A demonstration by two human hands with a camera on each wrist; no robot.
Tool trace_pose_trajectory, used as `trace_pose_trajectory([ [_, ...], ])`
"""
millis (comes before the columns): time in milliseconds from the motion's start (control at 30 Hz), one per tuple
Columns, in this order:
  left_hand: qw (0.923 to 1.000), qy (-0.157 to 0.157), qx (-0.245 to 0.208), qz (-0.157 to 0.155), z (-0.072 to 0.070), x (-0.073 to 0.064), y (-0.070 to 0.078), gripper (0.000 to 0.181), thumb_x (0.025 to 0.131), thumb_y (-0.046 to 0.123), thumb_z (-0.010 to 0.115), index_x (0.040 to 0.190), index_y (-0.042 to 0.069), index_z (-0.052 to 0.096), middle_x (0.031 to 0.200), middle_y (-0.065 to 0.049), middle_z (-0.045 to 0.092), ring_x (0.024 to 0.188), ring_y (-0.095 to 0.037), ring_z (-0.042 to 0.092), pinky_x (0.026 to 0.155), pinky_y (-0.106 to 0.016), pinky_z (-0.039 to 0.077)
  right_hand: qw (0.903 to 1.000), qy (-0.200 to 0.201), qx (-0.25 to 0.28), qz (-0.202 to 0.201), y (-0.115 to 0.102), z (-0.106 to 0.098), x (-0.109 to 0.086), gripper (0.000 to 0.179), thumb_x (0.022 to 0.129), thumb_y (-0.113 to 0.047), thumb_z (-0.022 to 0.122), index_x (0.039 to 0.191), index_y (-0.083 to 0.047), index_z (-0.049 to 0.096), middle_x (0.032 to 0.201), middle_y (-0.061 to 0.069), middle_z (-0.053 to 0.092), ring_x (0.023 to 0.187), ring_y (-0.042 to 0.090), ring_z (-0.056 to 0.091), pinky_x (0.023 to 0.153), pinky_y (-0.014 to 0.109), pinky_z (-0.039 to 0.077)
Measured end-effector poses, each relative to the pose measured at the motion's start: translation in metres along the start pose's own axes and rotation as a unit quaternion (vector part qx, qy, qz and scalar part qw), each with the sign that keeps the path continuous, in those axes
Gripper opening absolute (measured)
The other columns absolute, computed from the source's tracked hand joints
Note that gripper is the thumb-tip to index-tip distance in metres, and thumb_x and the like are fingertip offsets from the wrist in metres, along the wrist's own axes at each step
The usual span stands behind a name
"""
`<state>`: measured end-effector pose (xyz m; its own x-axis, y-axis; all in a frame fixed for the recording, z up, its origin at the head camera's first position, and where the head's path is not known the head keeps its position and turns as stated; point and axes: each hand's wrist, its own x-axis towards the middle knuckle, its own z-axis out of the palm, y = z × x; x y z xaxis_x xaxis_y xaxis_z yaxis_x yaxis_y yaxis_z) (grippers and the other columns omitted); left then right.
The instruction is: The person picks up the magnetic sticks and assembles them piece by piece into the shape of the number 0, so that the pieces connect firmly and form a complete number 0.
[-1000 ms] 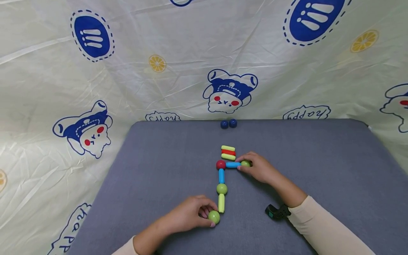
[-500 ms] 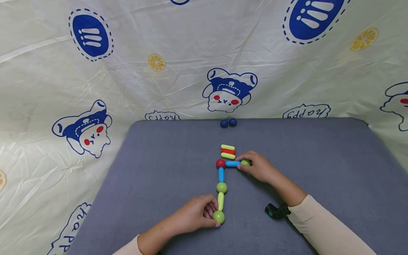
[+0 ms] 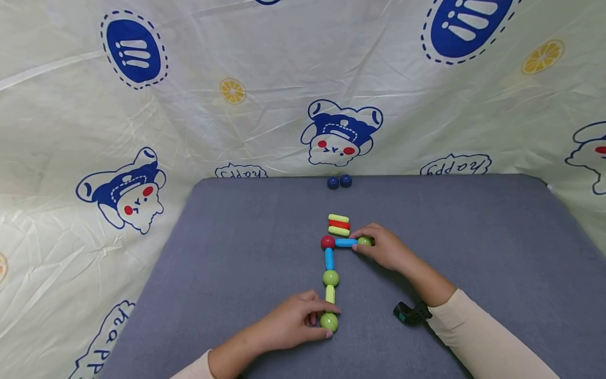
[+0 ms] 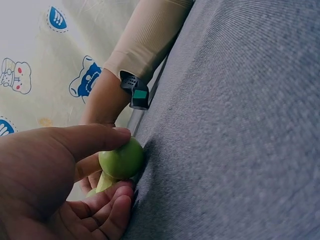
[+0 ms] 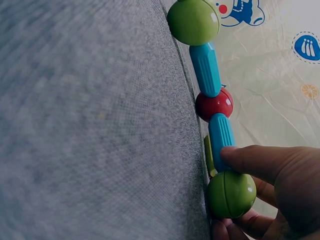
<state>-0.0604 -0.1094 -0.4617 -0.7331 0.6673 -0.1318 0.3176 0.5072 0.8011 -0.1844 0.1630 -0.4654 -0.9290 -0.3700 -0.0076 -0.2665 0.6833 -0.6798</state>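
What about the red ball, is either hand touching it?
No, the red ball is clear of both, with the left hand at the nearest green ball and the right hand at the rightmost green ball.

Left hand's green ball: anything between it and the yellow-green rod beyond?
Only the index finger of the left hand: in the head view it crosses the near end of the yellow-green rod, hiding where it meets the green ball. No other object shows between them.
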Motion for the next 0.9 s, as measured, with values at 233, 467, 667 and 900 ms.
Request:
trace_pose_trajectory([
  [233,0.9999,0.011,0.004,-0.007,0.0015,0.0004,0.0018,0.031,0.09,0.027,0.079,0.119,0.026,0.07,0.09,0.007,0.056,0.074,0.002,0.052,0.068,-0.013,0.048,1.0,-0.003,-0.001,0.004,0.0003,-0.0009,-0.001,0.021,0.095,-0.018,0.071,0.115,-0.012,0.074,0.114,0.013,0.065,0.099,0.025,0.057,0.083,0.036,0.044],
  [467,0.9998,0.012,-0.017,-0.005,0.0022,0.0009,-0.0011,0.031,0.089,0.027,0.079,0.119,0.026,0.071,0.09,0.006,0.056,0.075,0.002,0.052,0.069,-0.014,0.05,1.0,-0.004,-0.003,0.006,0.0009,-0.0009,0.0004,0.022,0.095,-0.018,0.07,0.116,-0.011,0.074,0.113,0.013,0.064,0.098,0.025,0.056,0.083,0.036,0.044],
  [667,0.9994,0.011,-0.032,0.002,0.0028,0.0017,-0.0038,0.032,0.089,0.027,0.08,0.12,0.025,0.072,0.092,0.005,0.058,0.076,0.002,0.054,0.071,-0.014,0.05,1.0,-0.005,0.001,0.008,0.0,-0.001,0.0007,0.022,0.095,-0.019,0.071,0.115,-0.011,0.074,0.112,0.014,0.064,0.095,0.025,0.056,0.081,0.034,0.043],
  [900,0.9993,0.011,-0.037,0.004,0.0027,0.0003,-0.0056,0.033,0.088,0.028,0.08,0.12,0.027,0.073,0.093,0.009,0.056,0.077,0.002,0.053,0.069,-0.014,0.05,0.9999,-0.003,0.003,0.013,0.0006,0.0,0.0009,0.022,0.095,-0.018,0.071,0.116,-0.012,0.074,0.116,0.015,0.064,0.101,0.027,0.057,0.085,0.037,0.045],
])
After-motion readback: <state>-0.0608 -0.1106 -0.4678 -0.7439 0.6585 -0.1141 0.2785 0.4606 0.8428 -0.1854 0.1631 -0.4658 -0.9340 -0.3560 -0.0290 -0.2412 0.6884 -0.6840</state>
